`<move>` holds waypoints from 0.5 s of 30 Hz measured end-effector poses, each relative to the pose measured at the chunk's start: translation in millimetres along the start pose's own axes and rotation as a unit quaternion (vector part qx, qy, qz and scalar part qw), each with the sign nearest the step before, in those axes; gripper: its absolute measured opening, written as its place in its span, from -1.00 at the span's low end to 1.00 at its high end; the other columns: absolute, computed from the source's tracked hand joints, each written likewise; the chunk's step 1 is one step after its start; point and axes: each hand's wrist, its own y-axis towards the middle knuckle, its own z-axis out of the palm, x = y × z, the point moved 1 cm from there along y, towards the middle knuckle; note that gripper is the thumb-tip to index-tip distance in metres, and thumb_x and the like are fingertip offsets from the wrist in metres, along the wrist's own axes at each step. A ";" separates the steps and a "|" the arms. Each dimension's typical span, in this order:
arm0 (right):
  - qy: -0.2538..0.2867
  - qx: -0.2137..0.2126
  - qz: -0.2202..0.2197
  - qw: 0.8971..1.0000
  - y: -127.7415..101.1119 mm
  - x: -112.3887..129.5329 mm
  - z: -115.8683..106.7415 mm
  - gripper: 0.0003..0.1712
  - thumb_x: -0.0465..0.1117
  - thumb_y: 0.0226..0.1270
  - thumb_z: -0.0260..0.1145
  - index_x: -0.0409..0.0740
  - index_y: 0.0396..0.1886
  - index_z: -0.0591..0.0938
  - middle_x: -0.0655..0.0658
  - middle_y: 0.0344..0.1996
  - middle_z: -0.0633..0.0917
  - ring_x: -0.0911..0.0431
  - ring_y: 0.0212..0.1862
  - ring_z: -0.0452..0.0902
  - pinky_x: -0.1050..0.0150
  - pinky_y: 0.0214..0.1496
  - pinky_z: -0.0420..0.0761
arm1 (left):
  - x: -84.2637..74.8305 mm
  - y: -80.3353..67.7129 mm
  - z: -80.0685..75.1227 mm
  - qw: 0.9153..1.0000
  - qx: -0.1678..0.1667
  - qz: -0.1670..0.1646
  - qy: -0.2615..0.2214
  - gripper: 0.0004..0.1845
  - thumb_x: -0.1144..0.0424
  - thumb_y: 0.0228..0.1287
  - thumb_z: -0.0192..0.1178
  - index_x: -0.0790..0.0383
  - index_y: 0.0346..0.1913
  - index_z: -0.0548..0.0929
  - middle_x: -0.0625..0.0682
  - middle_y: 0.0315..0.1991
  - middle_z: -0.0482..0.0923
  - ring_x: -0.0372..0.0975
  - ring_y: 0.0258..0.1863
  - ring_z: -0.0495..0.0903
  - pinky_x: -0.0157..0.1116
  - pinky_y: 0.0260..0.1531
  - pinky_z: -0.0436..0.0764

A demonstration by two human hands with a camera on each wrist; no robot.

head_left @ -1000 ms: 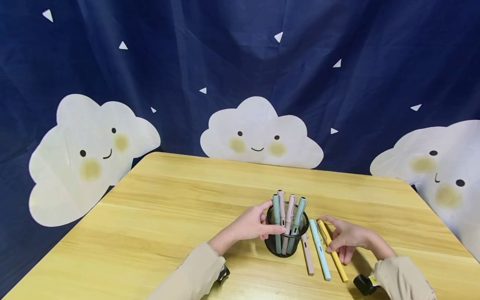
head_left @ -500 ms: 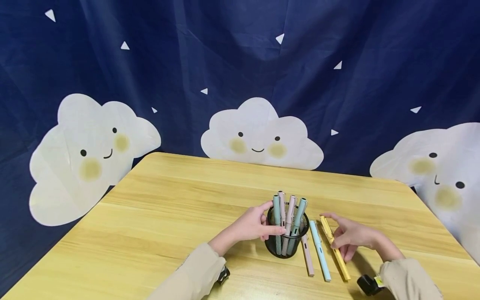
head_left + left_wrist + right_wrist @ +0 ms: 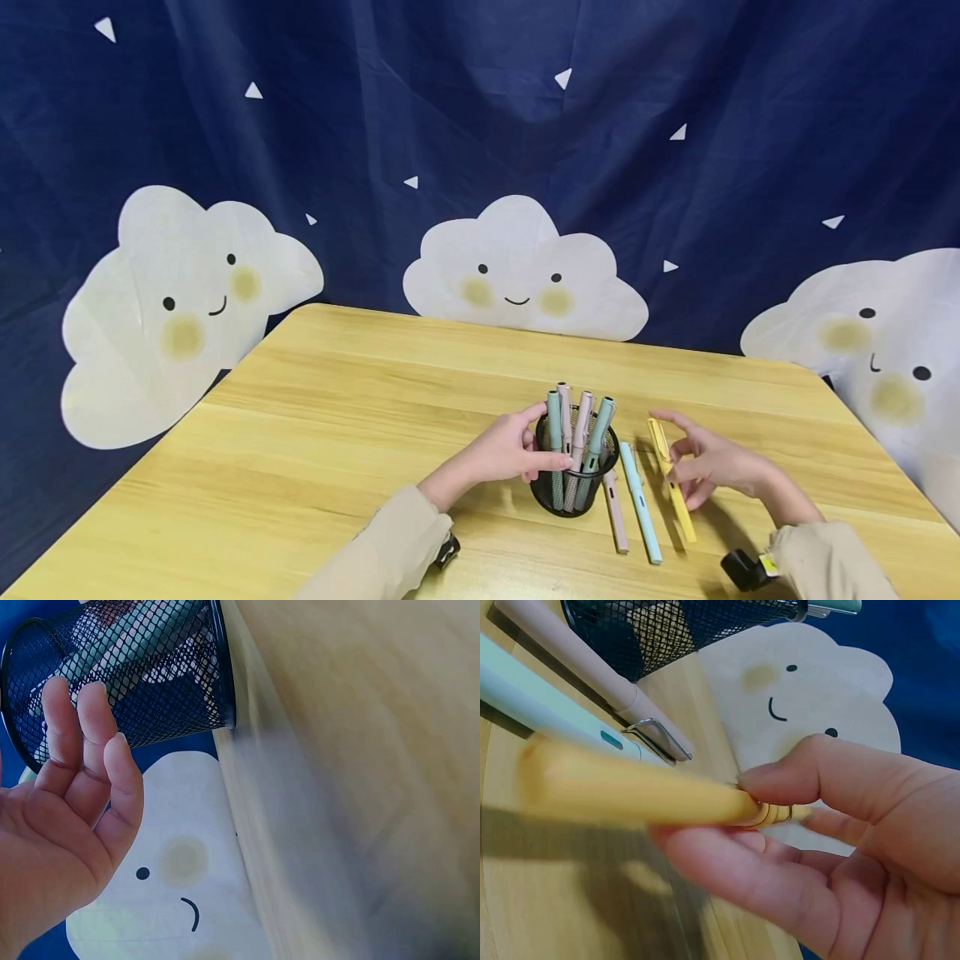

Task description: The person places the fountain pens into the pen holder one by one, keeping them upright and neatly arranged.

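Note:
My left hand [image 3: 506, 450] holds a black mesh pen holder [image 3: 543, 493] near its rim, thumb across the front and index finger behind. Several green and pale pink pens [image 3: 581, 421] stand in it, caps upward. In the left wrist view, fingertips [image 3: 94, 701] lie along the mesh [image 3: 172, 697]. To the right, my right hand [image 3: 712, 462] pinches a yellow pen [image 3: 679, 504] between thumb and fingers, tilted and raised off the table. The right wrist view shows the pen's blurred near end [image 3: 592, 784]. A light blue pen [image 3: 641, 504] and a pale pink pen [image 3: 616, 517] lie between holder and right hand.
The wooden table [image 3: 315, 417] extends left and behind the hands. Beyond its far edge hangs a dark blue curtain [image 3: 480, 108] printed with white clouds. A small black device [image 3: 742, 570] is on the right wrist, at the sleeve.
The right hand has lifted the yellow pen off the table and shifted it slightly right and away. The left hand and the pen holder have stayed in place.

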 end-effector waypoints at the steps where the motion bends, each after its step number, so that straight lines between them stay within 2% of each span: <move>1: 0.004 0.004 -0.008 1.000 -0.1 0.0 -0.8 0.03 -0.47 0.07 0.18 -0.06 0.38 -0.25 -0.25 -0.36 0.38 0.05 -0.56 0.52 0.04 -0.50 0.59 | 0.0 0.1 0.1 1.000 0.000 0.000 0.001 -0.08 0.11 0.01 0.33 0.34 0.35 0.05 0.07 -0.76 0.43 0.01 -0.67 0.55 -0.13 -0.55 0.57; 4: 0.008 0.012 -0.032 0.999 -0.4 1.0 -2.5 -0.04 -0.47 0.11 0.16 0.29 0.36 -0.06 -0.17 -0.42 0.36 0.08 -0.55 0.52 0.05 -0.49 0.60 | 0.1 0.3 0.2 1.000 0.000 0.000 0.002 -0.08 0.11 0.01 0.33 0.35 0.34 0.05 0.07 -0.76 0.42 0.01 -0.67 0.55 -0.12 -0.55 0.57; 6: 0.009 0.014 -0.043 0.999 -0.3 2.2 -3.0 -0.09 -0.48 0.11 0.15 0.48 0.25 0.11 -0.18 -0.40 0.31 0.09 -0.53 0.51 0.06 -0.48 0.60 | 0.2 0.5 0.2 1.000 0.000 0.000 0.002 -0.08 0.11 0.01 0.33 0.36 0.34 0.05 0.06 -0.77 0.42 0.02 -0.67 0.55 -0.12 -0.55 0.57; 11: -0.003 -0.003 -0.069 0.998 0.8 5.1 -3.5 -0.22 -0.49 0.09 0.16 0.49 0.10 0.34 -0.32 -0.25 0.31 0.12 -0.50 0.51 0.09 -0.45 0.60 | 0.4 0.9 -0.1 1.000 0.000 0.000 0.003 -0.08 0.12 0.01 0.33 0.37 0.34 0.05 0.07 -0.77 0.42 -0.04 -0.69 0.55 -0.13 -0.56 0.57; 15: -0.005 -0.038 -0.082 0.996 0.8 6.1 -4.8 -0.30 -0.47 0.11 0.18 0.47 0.04 0.41 -0.42 -0.14 0.29 0.07 -0.49 0.55 0.06 -0.44 0.60 | 0.1 1.0 -0.2 1.000 0.001 0.001 0.005 -0.08 0.12 0.01 0.33 0.38 0.34 0.05 0.07 -0.77 0.43 -0.05 -0.70 0.55 -0.11 -0.57 0.56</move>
